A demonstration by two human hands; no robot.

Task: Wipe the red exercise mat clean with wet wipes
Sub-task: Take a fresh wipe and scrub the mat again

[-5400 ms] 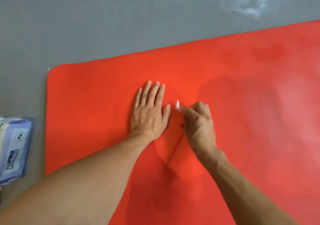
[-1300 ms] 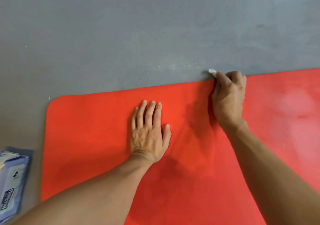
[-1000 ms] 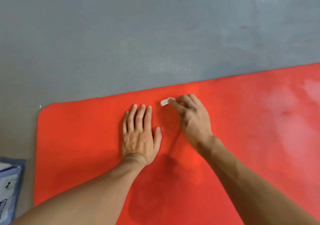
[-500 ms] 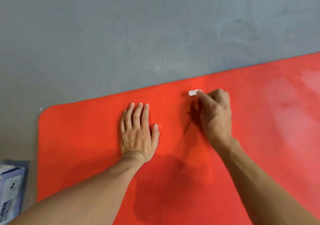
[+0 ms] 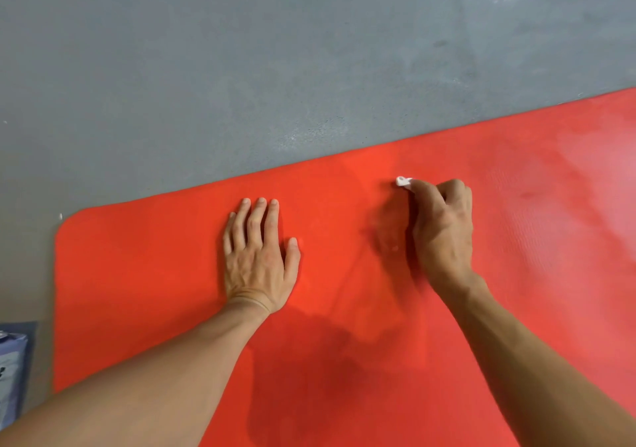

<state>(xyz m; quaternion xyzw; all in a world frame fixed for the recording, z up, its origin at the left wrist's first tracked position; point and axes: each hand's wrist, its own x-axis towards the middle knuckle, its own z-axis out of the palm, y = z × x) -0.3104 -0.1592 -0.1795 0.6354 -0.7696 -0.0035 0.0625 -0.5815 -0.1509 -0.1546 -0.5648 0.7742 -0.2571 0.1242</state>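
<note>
Grey concrete floor [image 5: 241,68] forms the background; the mat [image 5: 344,360] lies flat on it and fills the lower part of the view.

Right hand [image 5: 442,233]: fingers curled, gripping a small balled wipe [image 5: 402,181]. Only a white tip of the wipe shows past the knuckles, on the side toward the mat's far edge. The hand sits on the mat just short of that edge; whether the wipe itself touches the surface cannot be told.

Left hand [image 5: 258,257]: flat, fingers straight and together, palm pressing the mat. It holds nothing and appears to brace the mat against sliding. It lies between the right hand and the mat's rounded corner [image 5: 69,219].

Key relation: the mat's long axis runs from the rounded corner, past both hands, out of view beyond the right hand. The right hand is the nearer one to that remaining length, which shows paler patches and a dark smudge [image 5: 530,194]. The strip between the left hand and the corner is nearer the left hand, which has no wipe.

Judgement: wiping is under way at this end, with most of the length probably not yet done. The next stroke probably runs along the far edge or away from the corner.

A wipes pack [image 5: 12,371] lies on the floor just off the mat's short end, partly out of view.
</note>
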